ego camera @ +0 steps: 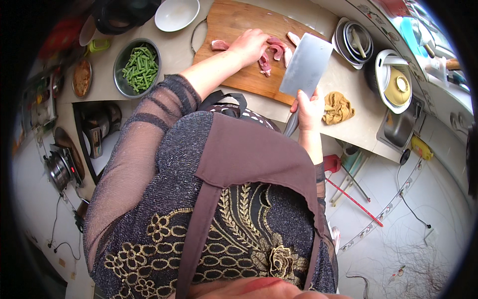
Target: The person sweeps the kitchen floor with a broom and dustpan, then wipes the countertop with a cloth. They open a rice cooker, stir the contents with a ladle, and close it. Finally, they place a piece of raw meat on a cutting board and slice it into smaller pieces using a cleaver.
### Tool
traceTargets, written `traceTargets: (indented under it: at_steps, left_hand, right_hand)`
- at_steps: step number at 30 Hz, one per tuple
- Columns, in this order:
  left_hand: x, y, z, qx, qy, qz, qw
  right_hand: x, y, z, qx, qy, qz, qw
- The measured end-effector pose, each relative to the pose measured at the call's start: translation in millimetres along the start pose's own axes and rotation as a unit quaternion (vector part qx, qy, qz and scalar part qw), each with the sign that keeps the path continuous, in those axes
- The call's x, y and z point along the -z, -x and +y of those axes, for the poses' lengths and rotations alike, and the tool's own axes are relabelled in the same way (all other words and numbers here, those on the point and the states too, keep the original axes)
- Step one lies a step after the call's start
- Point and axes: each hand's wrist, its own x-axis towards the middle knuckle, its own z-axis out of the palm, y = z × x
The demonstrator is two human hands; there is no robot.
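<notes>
My left hand (pixel 249 48) reaches over a wooden cutting board (pixel 239 22), its fingers curled down at several strips of raw meat (pixel 276 51). The fingertips are hidden, so whether they grip a strip cannot be told. One more meat piece (pixel 219 45) lies left of this hand, and a pale piece (pixel 293 38) sits to its right, beside the blade. In my right hand (pixel 310 108) is a cleaver (pixel 307 63), held by its grey handle near the counter's front edge. Its broad blade points away from me, above the board's right end, flat face towards the camera.
Left of the board stand a metal bowl of cut green beans (pixel 140 69) and a white bowl (pixel 177 15). On the right are a crumpled brown cloth (pixel 338 107), stacked metal bowls (pixel 353 42), a white basin (pixel 381 65) with a yellow bowl, and a sink (pixel 399 125).
</notes>
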Motion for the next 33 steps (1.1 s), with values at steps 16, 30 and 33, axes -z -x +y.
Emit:
traceTargets:
  at_steps: [16,30,33]
  left_hand:
    - [-3.7,-24.7,-23.1,0.190,0.295,-0.185,0.918]
    - [76.7,72.2,-40.4,0.247,0.470,-0.163,0.831]
    - [69.3,84.6,-38.9,0.270,0.430,-0.194,0.840]
  right_hand:
    - [22.5,36.6,22.6,-0.126,0.134,-0.057,0.981]
    - [-11.6,-7.9,29.4,0.028,0.460,-0.052,0.886]
    - [-21.3,-8.1,25.7,0.014,0.405,-0.072,0.911]
